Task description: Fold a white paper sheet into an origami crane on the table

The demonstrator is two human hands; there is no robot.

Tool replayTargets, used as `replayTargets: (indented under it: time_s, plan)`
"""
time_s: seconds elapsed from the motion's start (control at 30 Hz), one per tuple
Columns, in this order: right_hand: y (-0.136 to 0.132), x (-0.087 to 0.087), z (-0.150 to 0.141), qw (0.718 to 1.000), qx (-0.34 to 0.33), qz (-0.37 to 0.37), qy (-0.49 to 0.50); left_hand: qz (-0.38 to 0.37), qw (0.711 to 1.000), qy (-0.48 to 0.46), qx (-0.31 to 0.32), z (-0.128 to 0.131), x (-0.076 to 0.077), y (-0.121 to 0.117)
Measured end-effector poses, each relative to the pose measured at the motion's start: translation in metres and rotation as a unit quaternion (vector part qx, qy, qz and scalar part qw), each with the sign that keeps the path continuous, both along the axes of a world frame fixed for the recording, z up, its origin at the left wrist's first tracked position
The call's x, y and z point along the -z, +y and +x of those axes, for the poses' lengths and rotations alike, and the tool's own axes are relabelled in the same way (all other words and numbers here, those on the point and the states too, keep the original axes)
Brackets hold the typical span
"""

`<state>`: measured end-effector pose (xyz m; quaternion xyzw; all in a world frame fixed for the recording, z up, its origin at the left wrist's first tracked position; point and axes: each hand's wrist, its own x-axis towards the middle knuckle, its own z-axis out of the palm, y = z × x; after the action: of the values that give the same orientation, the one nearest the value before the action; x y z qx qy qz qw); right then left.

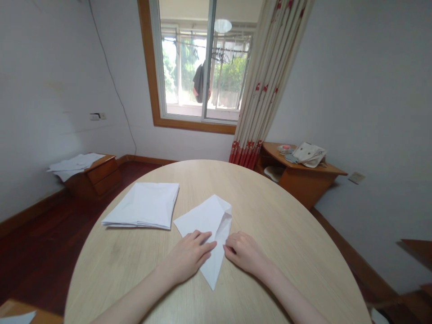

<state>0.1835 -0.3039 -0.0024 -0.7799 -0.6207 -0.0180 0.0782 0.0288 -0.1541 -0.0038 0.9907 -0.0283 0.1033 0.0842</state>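
A partly folded sheet of white paper (202, 216) lies on the round wooden table, one pointed corner toward me. Its right side is turned over in a raised flap that stands slightly off the sheet. My left hand (192, 254) rests flat on the lower left of the paper, fingers stretched across it. At the right edge of the paper, my right hand (241, 249) has its fingers curled together against the folded side. Whatever lies between those fingertips is mostly hidden, though the paper's edge meets them.
A stack of white paper (143, 204) sits at the table's left. The round table (270, 216) has a curved edge. Beyond it stand a drawer cabinet (101, 175) with papers on top and a corner desk (303, 180) with a bag. A curtain (259, 90) hangs beside the window.
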Motion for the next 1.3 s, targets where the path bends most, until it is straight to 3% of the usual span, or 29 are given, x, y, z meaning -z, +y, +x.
replayTargets:
  time_s: [0.9, 1.3]
  plan:
    - [-0.005, -0.001, -0.037, 0.989, -0.141, -0.040, 0.033, -0.039, 0.999, 0.021, 0.014, 0.002, -0.004, 0.010]
    - [-0.006, 0.004, -0.047, 0.980, -0.182, -0.054, 0.061, -0.056, 0.998, -0.001, 0.026, 0.003, 0.001, 0.015]
